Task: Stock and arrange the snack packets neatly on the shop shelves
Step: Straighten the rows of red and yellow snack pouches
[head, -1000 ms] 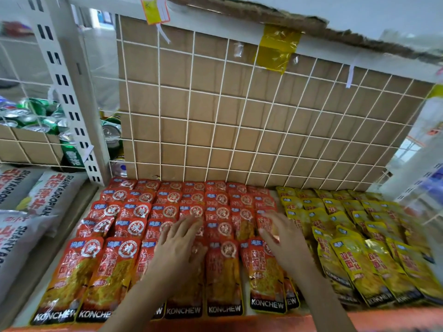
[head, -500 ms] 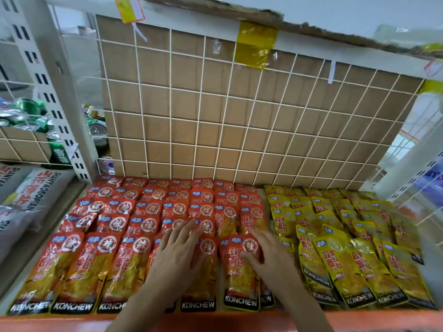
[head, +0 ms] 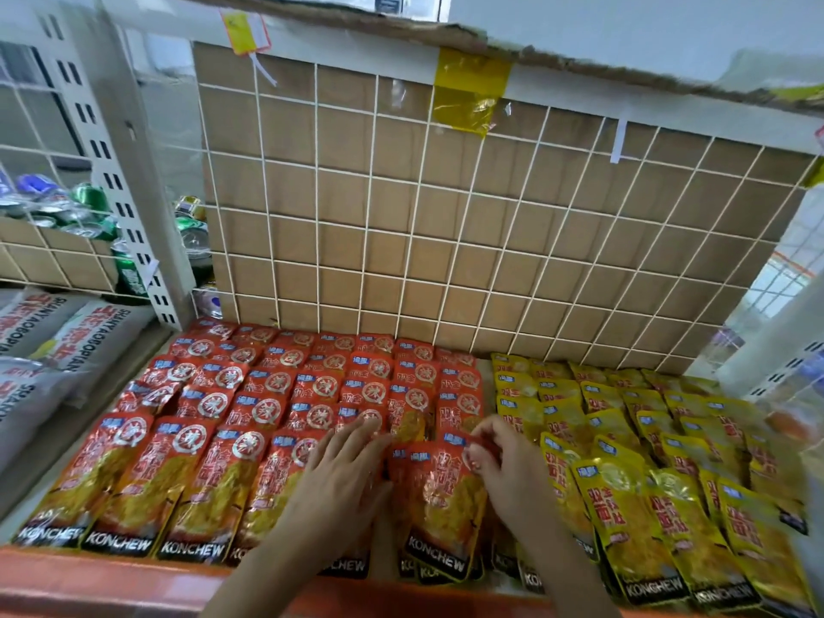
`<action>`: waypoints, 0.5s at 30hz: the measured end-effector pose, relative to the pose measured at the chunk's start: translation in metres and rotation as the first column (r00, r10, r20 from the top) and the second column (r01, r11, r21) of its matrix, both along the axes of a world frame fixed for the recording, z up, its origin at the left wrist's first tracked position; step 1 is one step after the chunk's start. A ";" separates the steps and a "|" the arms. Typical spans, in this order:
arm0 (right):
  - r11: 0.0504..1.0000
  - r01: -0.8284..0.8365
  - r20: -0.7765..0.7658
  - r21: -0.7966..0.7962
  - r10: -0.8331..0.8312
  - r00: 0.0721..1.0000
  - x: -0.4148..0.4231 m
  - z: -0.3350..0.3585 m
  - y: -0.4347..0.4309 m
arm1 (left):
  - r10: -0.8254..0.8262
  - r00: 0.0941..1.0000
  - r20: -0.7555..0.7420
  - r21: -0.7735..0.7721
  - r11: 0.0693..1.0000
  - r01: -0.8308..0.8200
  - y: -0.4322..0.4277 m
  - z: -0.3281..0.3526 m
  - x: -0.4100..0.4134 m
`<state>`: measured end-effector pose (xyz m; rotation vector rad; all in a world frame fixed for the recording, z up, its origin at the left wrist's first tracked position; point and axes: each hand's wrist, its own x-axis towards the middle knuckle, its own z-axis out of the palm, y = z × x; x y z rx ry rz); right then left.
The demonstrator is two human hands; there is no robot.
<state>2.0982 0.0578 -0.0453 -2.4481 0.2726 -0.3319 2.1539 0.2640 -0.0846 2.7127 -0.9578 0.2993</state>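
Snack packets, red [head: 267, 385], marked KONCHEW: laid flat in overlapping rows across the left and middle of the shelf [head: 111, 577].

- Front red packet [head: 439, 506]: pinched at its upper right corner by the right grip [head: 504, 470], whose fingers are curled over the foil edge. The packet lies on top of its front-row neighbours, slightly skewed, with its lower end towards the shelf's orange lip.
- Left grip [head: 343, 479]: released, with fingers straight and spread. It is pressed flat on the red packets just left of the pinched one.
- Both forearms are seen entering from the lower edge of the view.
- Yellow snack packets [head: 624, 483], of like design: set in overlapping rows on the right part of the same shelf. They are just beside the red block and just right of the right grip.
- Wire grid [head: 446, 238]: white, backed with brown cardboard, stood upright behind both blocks. A strip of yellow tape [head: 472, 95] is stuck at its upper edge.
- Slotted upright [head: 116, 171]: white, at the left end of the grid.
- Green drink cans [head: 89, 202]: held behind wire beyond the upright.
- Grey printed sacks [head: 67, 332]: laid flat below the cans, left of the red block.
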 end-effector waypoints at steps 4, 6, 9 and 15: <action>0.998 -0.022 -0.129 -0.064 0.014 0.992 -0.003 0.000 -0.004 | -0.068 0.998 0.014 0.072 0.995 0.066 -0.006 -0.011 -0.003; 0.998 -0.028 -0.139 -0.049 0.021 0.990 -0.002 0.000 0.000 | -0.083 0.996 0.015 0.126 0.989 0.080 -0.007 -0.015 -0.003; 1.000 -0.029 -0.142 -0.001 0.029 0.989 0.002 -0.001 0.006 | -0.084 0.996 -0.001 0.135 0.987 0.083 -0.007 -0.020 -0.003; 0.999 -0.028 -0.167 0.017 0.031 0.986 0.013 -0.002 0.018 | -0.103 0.992 0.068 0.144 0.985 0.092 -0.010 -0.025 -0.002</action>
